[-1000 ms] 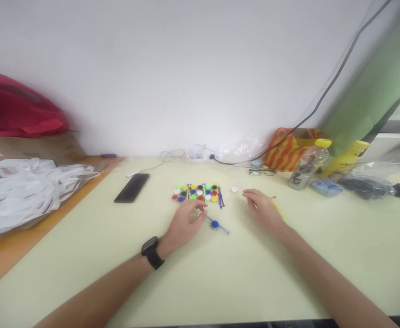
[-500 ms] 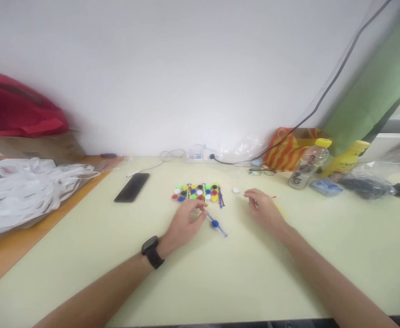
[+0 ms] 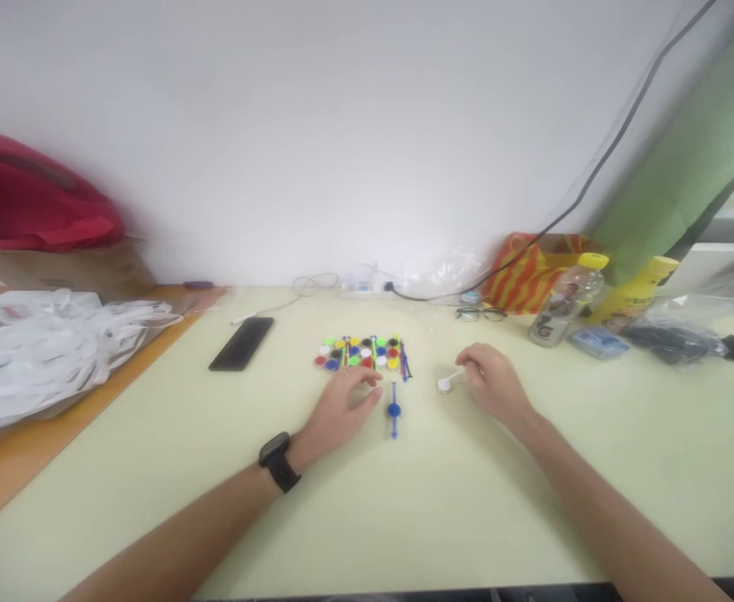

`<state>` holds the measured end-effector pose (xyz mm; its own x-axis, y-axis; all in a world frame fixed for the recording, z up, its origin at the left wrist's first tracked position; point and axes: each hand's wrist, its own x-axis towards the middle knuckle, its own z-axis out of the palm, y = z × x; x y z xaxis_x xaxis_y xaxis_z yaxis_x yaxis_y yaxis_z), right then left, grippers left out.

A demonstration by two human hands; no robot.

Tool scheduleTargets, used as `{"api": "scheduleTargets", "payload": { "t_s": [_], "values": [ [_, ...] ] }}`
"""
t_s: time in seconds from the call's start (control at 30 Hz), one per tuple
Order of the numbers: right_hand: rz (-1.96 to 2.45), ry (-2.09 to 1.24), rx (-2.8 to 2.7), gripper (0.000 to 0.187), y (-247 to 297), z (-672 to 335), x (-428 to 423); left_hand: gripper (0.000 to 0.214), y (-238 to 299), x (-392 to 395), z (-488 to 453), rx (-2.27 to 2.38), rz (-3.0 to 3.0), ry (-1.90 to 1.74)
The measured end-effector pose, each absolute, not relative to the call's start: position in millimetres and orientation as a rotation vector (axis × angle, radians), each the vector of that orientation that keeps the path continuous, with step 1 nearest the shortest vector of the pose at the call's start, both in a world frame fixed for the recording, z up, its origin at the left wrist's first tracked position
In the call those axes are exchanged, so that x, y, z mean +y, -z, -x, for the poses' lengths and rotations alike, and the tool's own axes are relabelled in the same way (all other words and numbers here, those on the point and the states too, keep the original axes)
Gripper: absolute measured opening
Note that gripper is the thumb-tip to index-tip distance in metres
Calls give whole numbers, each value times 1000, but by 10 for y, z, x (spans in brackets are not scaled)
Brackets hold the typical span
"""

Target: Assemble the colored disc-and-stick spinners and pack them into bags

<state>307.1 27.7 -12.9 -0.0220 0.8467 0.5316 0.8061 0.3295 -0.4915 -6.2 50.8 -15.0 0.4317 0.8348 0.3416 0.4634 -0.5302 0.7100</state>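
My left hand (image 3: 340, 410) rests on the pale table (image 3: 405, 502) with fingers curled, its tips just left of a blue stick with a round disc (image 3: 394, 410) that lies pointing away from me. My right hand (image 3: 496, 386) is closed in a pinch on a white stick with a round disc (image 3: 447, 383), whose disc end sits on the table to the hand's left. Behind both hands lies a tidy cluster of coloured discs and sticks (image 3: 364, 353).
A black phone (image 3: 242, 344) lies to the left, white plastic bags (image 3: 47, 351) further left. Glasses (image 3: 481, 314), two yellow-capped bottles (image 3: 568, 301), a striped bag (image 3: 527, 276) and dark items in plastic (image 3: 674, 339) crowd the back right. A power strip (image 3: 367, 288) sits by the wall.
The blue stick has turned from slanted to pointing straight away from me. My right hand has drawn back toward me, bringing the white disc stick with it.
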Motion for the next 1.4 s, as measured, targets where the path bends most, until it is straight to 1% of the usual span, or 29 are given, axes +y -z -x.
{"api": "scheduleTargets", "payload": {
  "t_s": [0.3, 0.57, 0.7, 0.8, 0.97, 1.03, 1.13, 1.23, 1.33, 1.4],
  "values": [
    [1395, -232, -1887, 23, 124, -2964, 235, 20, 149, 503, 66, 1079, -2160, -894],
    [1384, -281, -1907, 25, 127, -2942, 221, 19, 145, 499, 60, 1060, -2182, -867],
    [1355, -295, -1930, 26, 104, -2922, 209, 18, 106, 479, 58, 966, -2272, -841],
    [1318, -360, -1977, 28, 81, -2863, 173, 16, 59, 421, 54, 812, -2322, -739],
    [1215, -550, -2055, 32, 94, -2699, 89, 32, -24, 285, 31, 662, -2139, -624],
    [1191, -591, -2061, 32, 104, -2645, 61, 28, -44, 275, 22, 696, -2123, -669],
    [1204, -590, -2020, 30, 77, -2608, 22, 21, -38, 321, 20, 828, -2201, -777],
    [1252, -584, -1959, 27, -17, -2595, -39, 24, -7, 373, 27, 888, -2295, -781],
    [1213, -693, -1963, 27, -151, -2536, -137, 31, 0, 376, 31, 820, -2372, -739],
    [1116, -798, -2047, 23, -225, -2455, -209, 28, -14, 362, 30, 741, -2407, -693]
  ]
}}
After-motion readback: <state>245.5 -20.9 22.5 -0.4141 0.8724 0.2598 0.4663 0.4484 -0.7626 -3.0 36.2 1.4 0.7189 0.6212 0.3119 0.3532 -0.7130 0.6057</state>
